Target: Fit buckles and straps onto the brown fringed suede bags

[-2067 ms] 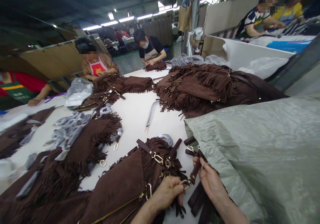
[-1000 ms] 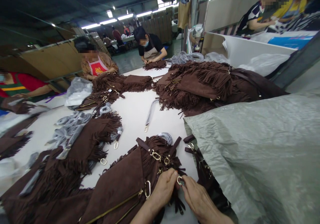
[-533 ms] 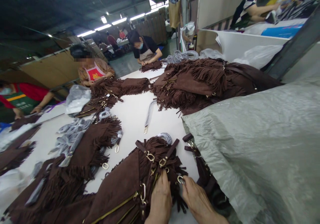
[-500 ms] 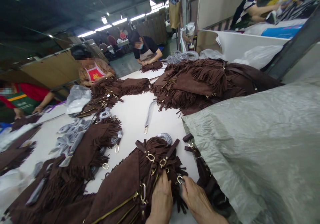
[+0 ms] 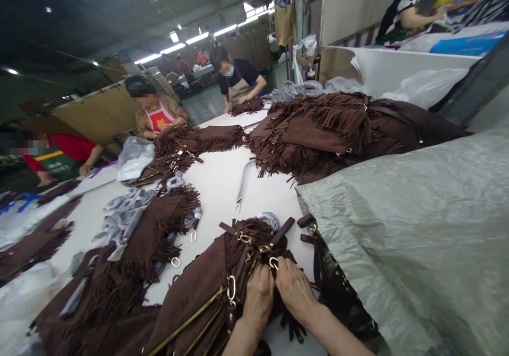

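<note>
A brown fringed bag point(image 5: 194, 282) with gold zippers lies at the front of the table. At its right end, my left hand point(image 5: 258, 292) is closed on the bag's edge, its fingertips partly hidden among the fringe. Beside it, my right hand point(image 5: 294, 290) grips a gold snap hook point(image 5: 273, 263), close to the left fingertips. Whether the hook touches a ring on the bag, I cannot tell. Short brown straps point(image 5: 283, 231) with gold hardware stick up just beyond both hands. Another gold clasp point(image 5: 231, 288) hangs on the bag to the left of my left hand.
More fringed bags point(image 5: 139, 239) with wrapped grey straps point(image 5: 127, 207) lie to the left. A large heap of bags point(image 5: 318, 133) stands behind, and a wrapped strap point(image 5: 244, 181) lies mid-table. Grey-green plastic sheeting point(image 5: 413, 229) covers the right side. Several co-workers sit or stand around.
My right hand has moved left and slightly up with the snap hook, so it now sits against my left hand. My left hand has shifted slightly up. The view has turned a little left.
</note>
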The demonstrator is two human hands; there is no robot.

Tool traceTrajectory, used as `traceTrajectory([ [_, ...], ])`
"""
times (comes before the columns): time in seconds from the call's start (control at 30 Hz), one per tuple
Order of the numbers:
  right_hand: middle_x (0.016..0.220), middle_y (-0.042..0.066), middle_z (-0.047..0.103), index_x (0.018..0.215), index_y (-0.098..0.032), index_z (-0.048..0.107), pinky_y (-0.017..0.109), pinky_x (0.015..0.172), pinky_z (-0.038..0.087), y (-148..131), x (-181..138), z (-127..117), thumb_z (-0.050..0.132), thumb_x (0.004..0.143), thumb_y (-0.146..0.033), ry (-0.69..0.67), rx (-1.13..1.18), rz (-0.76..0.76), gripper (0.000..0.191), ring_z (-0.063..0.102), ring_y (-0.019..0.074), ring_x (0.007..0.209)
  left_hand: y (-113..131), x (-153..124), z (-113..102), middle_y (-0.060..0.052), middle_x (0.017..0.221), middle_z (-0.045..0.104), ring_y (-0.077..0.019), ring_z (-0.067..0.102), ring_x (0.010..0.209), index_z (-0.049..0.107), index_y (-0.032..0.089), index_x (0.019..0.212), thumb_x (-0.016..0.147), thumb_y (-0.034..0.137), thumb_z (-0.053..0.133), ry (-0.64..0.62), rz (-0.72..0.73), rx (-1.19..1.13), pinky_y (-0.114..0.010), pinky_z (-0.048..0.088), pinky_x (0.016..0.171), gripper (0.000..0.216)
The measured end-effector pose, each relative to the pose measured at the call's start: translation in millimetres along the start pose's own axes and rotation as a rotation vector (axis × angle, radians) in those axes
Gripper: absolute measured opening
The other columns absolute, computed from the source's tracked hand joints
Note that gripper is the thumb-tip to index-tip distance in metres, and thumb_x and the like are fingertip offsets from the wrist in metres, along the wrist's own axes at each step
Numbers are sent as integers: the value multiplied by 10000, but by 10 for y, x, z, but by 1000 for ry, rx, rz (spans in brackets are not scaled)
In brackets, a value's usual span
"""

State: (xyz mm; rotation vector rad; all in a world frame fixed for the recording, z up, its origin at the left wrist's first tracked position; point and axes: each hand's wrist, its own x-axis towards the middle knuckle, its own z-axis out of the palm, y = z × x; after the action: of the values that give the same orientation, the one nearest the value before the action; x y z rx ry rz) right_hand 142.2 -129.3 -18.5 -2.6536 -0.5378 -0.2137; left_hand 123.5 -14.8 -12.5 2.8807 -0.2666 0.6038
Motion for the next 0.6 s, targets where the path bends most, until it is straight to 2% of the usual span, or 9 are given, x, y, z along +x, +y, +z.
traceTrajectory([
  [0.13, 746, 57, 554, 870, -172, 410, 295, 590, 450, 4, 73, -4, 359, 753, -13, -25, -8, -70, 204, 561, 201, 674, -20, -2, -10, -24, 661, 544, -126, 550, 601, 524, 173, 744, 867, 149, 272, -49, -20, -83, -244, 485, 599, 281],
  [0.37, 750, 55, 553, 862, -177, 416, 294, 606, 441, 12, 153, -14, 355, 752, -8, -87, -37, -138, 211, 553, 199, 690, -39, -6, 7, -33, 657, 570, -133, 564, 582, 535, 164, 743, 858, 140, 281, -57, -73, -189, -255, 498, 580, 281],
  [0.5, 742, 57, 551, 839, -177, 431, 304, 594, 432, 38, 110, -11, 356, 766, -32, -136, -21, -166, 179, 550, 208, 680, -41, -13, 29, -38, 642, 575, -153, 576, 592, 534, 159, 726, 850, 130, 275, -92, -128, -199, -294, 509, 592, 288],
  [0.6, 760, 59, 556, 860, -169, 449, 305, 606, 425, 76, 35, -64, 358, 768, -38, -186, 32, -151, 184, 555, 209, 699, -65, -13, 32, -49, 680, 589, -167, 591, 636, 540, 154, 782, 850, 139, 284, -107, -134, -192, -317, 521, 606, 265],
])
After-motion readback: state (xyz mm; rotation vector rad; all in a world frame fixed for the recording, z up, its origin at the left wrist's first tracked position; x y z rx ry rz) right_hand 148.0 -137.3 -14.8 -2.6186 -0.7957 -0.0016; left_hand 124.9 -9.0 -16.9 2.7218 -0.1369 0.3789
